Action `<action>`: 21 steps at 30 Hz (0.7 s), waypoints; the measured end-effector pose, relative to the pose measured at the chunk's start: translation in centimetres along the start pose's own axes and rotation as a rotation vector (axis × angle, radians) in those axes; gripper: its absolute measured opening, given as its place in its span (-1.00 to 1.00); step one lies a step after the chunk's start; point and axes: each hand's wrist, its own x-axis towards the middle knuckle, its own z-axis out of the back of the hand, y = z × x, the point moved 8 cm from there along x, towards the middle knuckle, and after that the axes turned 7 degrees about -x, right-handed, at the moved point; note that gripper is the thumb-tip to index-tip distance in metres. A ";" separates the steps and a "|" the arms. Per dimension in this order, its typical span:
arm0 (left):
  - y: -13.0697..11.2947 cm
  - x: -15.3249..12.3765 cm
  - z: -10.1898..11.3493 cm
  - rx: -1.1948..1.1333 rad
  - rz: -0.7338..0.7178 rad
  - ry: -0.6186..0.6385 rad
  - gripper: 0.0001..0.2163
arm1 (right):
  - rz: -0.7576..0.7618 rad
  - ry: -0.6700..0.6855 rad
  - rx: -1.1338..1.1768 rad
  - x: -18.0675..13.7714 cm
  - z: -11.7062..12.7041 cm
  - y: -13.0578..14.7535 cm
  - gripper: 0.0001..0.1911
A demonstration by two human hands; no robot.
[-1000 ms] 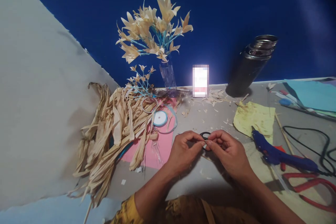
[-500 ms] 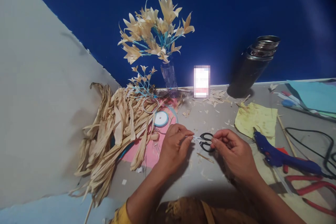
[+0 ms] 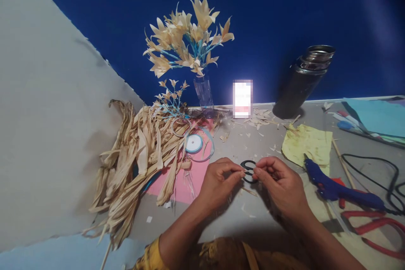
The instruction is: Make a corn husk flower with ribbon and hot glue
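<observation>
My left hand [image 3: 221,182] is closed in a pinch, thumb and forefinger together, just left of my right hand. My right hand [image 3: 281,181] also pinches with thumb and forefinger. What either pinch holds is too small to make out. Between and beneath the fingertips are black-handled scissors [image 3: 249,182], apparently lying on the table; their blades are hidden behind my left hand. Left of that hand, a pink sheet [image 3: 180,183] carries a white spool with a blue edge [image 3: 194,143] and some thin clear strands.
Dried husks [image 3: 139,156] are piled at left. Husk flowers [image 3: 180,29] stand in a clear bottle [image 3: 204,93] near a bright, pixelated rectangle [image 3: 243,99]. A dark flask [image 3: 297,88] stands behind. At right lie yellow paper [image 3: 311,141], a blue glue gun [image 3: 344,190] and red-handled pliers [image 3: 376,225].
My left hand has moved right, closer to my right hand, and now covers the scissors' blades. My right hand has hardly moved. The view has shifted slightly.
</observation>
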 end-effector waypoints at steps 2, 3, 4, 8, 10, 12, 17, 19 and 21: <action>0.1 -0.1 0.1 -0.011 0.035 -0.008 -0.89 | 0.000 0.003 -0.001 0.0 0.0 0.0 -0.84; 0.1 -0.1 0.2 -0.010 0.047 -0.009 -0.88 | 0.001 0.003 -0.003 -0.1 0.0 0.0 -0.84; 0.1 -0.1 0.2 -0.006 0.053 -0.011 -0.88 | 0.005 0.001 -0.008 -0.1 0.0 0.1 -0.84; 0.0 -0.2 0.6 0.020 0.055 -0.022 -0.88 | 0.034 -0.013 -0.041 -0.2 -0.1 0.2 -0.82; 0.1 -0.3 0.8 0.023 0.065 -0.036 -0.89 | 0.054 -0.006 -0.072 -0.1 -0.2 0.1 -0.81; 0.2 -0.3 1.0 -0.001 0.092 -0.048 -0.89 | 0.123 0.015 -0.163 0.0 -0.2 0.5 -0.80; -0.7 0.0 1.6 -0.052 0.074 -0.096 -0.91 | 0.566 -0.144 -0.533 -1.2 1.0 5.2 -0.82; -1.4 0.1 1.9 -0.043 0.030 -0.124 -0.92 | 0.633 -0.154 -0.557 -1.7 1.1 6.6 -0.84; -1.9 0.0 1.9 -0.041 0.014 -0.122 -0.92 | 0.609 -0.070 -0.520 -1.6 0.4 7.1 -0.83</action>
